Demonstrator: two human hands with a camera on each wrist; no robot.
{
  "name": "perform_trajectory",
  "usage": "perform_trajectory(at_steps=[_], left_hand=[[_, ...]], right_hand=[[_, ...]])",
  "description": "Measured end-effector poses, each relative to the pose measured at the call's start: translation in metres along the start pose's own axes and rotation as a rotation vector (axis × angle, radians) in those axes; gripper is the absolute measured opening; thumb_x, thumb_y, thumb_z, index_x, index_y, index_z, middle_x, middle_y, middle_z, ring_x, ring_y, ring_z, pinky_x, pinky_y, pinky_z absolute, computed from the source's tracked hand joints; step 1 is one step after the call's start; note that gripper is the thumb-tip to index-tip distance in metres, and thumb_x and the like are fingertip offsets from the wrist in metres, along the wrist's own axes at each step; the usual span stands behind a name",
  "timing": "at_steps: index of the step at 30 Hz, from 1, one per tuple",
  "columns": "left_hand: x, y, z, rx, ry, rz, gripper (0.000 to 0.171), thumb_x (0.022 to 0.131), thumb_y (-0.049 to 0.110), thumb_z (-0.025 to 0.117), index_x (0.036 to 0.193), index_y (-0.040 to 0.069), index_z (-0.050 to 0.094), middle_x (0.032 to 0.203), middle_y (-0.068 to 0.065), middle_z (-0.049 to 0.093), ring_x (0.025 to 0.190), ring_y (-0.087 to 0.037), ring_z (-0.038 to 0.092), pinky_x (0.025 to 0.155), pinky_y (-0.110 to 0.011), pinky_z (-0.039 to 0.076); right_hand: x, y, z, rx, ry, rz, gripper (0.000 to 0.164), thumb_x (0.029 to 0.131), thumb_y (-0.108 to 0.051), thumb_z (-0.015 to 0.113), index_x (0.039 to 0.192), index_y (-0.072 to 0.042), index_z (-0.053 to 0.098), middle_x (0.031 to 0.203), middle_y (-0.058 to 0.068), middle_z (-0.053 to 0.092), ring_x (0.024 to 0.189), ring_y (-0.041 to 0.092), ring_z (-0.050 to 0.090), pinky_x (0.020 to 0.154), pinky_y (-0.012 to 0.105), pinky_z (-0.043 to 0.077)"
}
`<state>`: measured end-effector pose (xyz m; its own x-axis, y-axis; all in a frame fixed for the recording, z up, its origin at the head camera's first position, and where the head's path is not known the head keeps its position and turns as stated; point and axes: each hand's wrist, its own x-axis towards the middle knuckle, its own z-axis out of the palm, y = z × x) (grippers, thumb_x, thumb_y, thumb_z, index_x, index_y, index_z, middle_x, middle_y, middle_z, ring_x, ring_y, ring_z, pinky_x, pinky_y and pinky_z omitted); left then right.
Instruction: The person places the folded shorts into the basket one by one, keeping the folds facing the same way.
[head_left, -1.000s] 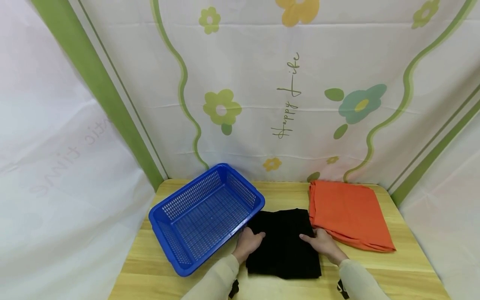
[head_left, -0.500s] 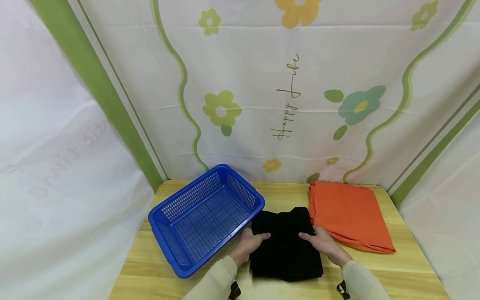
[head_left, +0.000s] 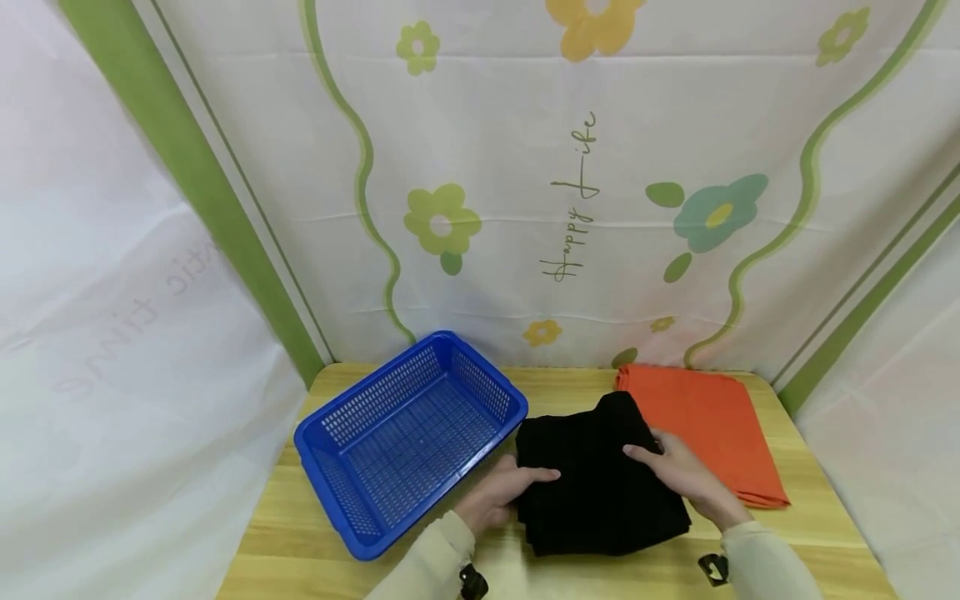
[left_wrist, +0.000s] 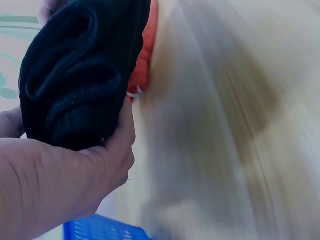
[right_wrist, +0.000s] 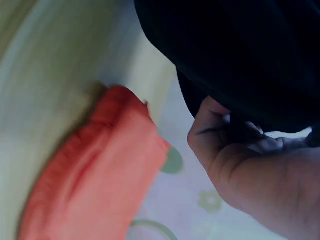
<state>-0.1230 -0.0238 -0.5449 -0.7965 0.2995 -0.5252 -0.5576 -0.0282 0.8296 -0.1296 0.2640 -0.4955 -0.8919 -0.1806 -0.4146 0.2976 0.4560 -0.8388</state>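
Observation:
A folded black cloth (head_left: 592,500), apparently a garment of a kind I cannot make out, is held between both hands above the table. My left hand (head_left: 506,487) grips its left side, thumb on top and fingers underneath. On the right side my right hand (head_left: 686,475) pinches it, thumb also on top. Thick rolled layers of the black cloth (left_wrist: 75,75) show at the left hand (left_wrist: 70,175) in the left wrist view. The right hand's fingertips are partly covered by the cloth in the right wrist view. Beyond it lies a folded orange cloth (head_left: 712,425), partly hidden.
A blue plastic basket (head_left: 420,454) with perforated walls stands at the table's left, close to my left hand, with nothing in it. The wooden table (head_left: 817,533) backs onto a white flowered curtain (head_left: 487,125). Curtains also hang at both sides.
The black cloth has been raised off the table and shifted right, its right side swinging outward. Both hands moved right with it. The basket and orange cloth have stayed put.

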Motion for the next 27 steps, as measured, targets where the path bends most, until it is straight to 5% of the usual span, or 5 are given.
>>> perform_trajectory(at_steps=[9,13,18,22,27], left_hand=[[-0.009,0.024,0.018,-0.072,-0.149,0.096,0.025,0.089,0.017,0.077,0.109,0.006,0.067,0.097,-0.009,0.075,0.084,-0.021,0.073,0.073,-0.035,0.060],[-0.014,0.036,0.017,-0.066,-0.167,0.143,0.028,0.091,0.015,0.075,0.114,0.004,0.065,0.101,-0.010,0.074,0.087,-0.022,0.073,0.075,-0.035,0.060],[-0.020,0.048,0.005,-0.086,-0.163,0.216,0.044,0.092,0.013,0.074,0.132,0.003,0.058,0.113,-0.012,0.071,0.097,-0.025,0.071,0.082,-0.037,0.058],[-0.027,0.060,-0.011,-0.068,-0.145,0.254,0.038,0.094,0.015,0.073,0.127,0.001,0.061,0.112,-0.013,0.072,0.095,-0.025,0.072,0.081,-0.038,0.059],[-0.035,0.075,-0.038,-0.059,-0.130,0.269,0.037,0.096,0.017,0.072,0.127,-0.001,0.061,0.111,-0.013,0.072,0.095,-0.024,0.072,0.080,-0.038,0.059]], right_hand=[[-0.017,-0.011,-0.030,-0.025,0.048,-0.102,0.058,0.104,-0.038,0.058,0.135,0.008,0.043,0.133,0.027,0.054,0.119,0.040,0.055,0.093,0.048,0.049],[-0.020,-0.013,-0.033,-0.006,0.049,-0.160,0.058,0.104,-0.037,0.059,0.142,0.004,0.041,0.136,0.022,0.054,0.121,0.036,0.055,0.093,0.044,0.049],[-0.017,-0.023,-0.031,-0.020,0.020,-0.201,0.077,0.101,-0.041,0.063,0.155,-0.001,0.026,0.159,0.026,0.028,0.147,0.048,0.023,0.111,0.064,0.030],[-0.011,-0.036,-0.025,-0.015,-0.007,-0.201,0.090,0.099,-0.043,0.065,0.162,-0.005,0.013,0.166,0.024,0.008,0.151,0.049,0.004,0.115,0.069,0.013],[0.002,-0.052,-0.011,-0.008,-0.019,-0.205,0.098,0.097,-0.047,0.066,0.164,-0.011,0.004,0.169,0.017,-0.001,0.152,0.045,0.000,0.117,0.067,0.011]])
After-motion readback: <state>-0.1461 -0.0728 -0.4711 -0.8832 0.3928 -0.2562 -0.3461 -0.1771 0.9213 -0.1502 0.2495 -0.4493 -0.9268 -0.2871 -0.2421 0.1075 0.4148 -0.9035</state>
